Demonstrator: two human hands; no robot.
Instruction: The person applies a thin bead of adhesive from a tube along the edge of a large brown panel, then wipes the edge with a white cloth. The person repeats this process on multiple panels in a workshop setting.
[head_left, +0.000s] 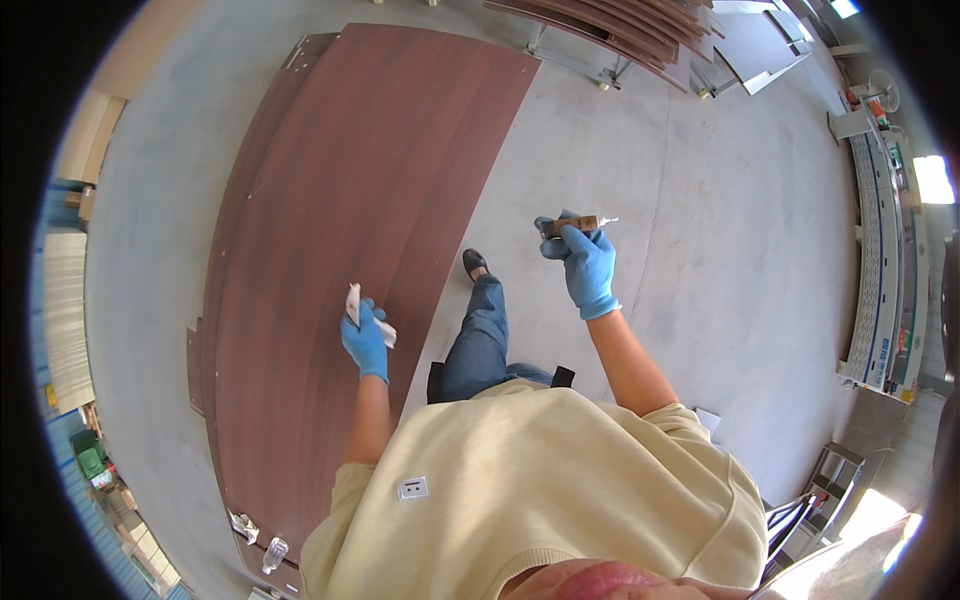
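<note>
My left hand (365, 341), in a blue glove, holds a crumpled white cloth or tissue (386, 332) above a large brown wood-grain panel (337, 202). The panel lies on top of other brown panels. Over the grey floor on the right, my right hand (586, 266), also gloved in blue, grips a small tube or bottle (585, 224) with a brown label and a thin pale nozzle pointing right. Part of the bottle is hidden by the fingers.
A clear plastic bottle (275, 555) and a crumpled white wipe (244, 527) are at the stack's near left corner. Brown boards (600, 30) rest on a wheeled frame at the top. A long machine (874, 262) stands at the right, near a metal shelf (832, 480).
</note>
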